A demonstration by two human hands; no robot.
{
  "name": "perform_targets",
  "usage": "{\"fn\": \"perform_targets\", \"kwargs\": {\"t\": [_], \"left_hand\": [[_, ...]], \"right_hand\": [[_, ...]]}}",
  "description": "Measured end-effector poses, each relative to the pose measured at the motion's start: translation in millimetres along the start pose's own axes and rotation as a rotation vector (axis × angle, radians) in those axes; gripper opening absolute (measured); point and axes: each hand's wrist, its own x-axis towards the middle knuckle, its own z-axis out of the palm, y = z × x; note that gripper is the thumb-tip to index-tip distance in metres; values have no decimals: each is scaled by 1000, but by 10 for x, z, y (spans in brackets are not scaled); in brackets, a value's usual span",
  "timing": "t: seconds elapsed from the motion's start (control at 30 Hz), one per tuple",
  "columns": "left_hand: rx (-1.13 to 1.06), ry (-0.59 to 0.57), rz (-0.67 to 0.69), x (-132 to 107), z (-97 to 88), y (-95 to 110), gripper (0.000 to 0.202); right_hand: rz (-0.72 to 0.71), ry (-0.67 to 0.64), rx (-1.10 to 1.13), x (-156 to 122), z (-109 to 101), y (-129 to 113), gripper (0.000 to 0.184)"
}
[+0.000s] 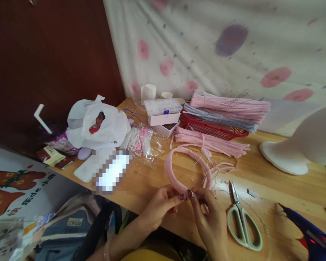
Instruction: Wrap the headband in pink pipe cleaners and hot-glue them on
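Observation:
A pink ring wound from strips [171,170] is held upright over the front of the wooden table. My left hand [165,203] pinches its lower edge between thumb and fingers. Close beside it, my right hand [208,210] is closed on the same ring, thumb against the band. Loose pink strip ends and thin wires trail off the ring's right side. Scissors with pale green handles [243,221] lie just right of my right hand, blades pointing away. The fingers behind the band are partly hidden.
A red basket [214,127] carries pink and grey strip bundles, with another pink bundle [212,140] before it. Right are a white foam head stand [285,157] and a blue glue gun [306,228]. Left are a bright phone [113,172], bagged beads [141,139] and a white plastic bag [111,123].

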Motion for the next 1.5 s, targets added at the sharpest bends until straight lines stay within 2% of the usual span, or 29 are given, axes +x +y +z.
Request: {"fn": "perform_targets", "kwargs": {"t": [0.13, 0.4, 0.7, 1.0, 1.5], "left_hand": [[-93, 51, 39, 57, 31, -42, 40], [-328, 131, -13, 141, 40, -111, 40], [-427, 91, -15, 220, 3, -152, 36], [-469, 72, -11, 249, -5, -153, 40], [-473, 32, -6, 254, -13, -146, 36]], "right_hand": [[10, -28, 15, 17, -4, -35, 29], [-19, -61, 14, 28, 11, -32, 26], [-14, -76, 51, 32, 25, -34, 19], [-2, -98, 62, 42, 57, -32, 16], [19, -125, 53, 5, 98, 52, 19]]}}
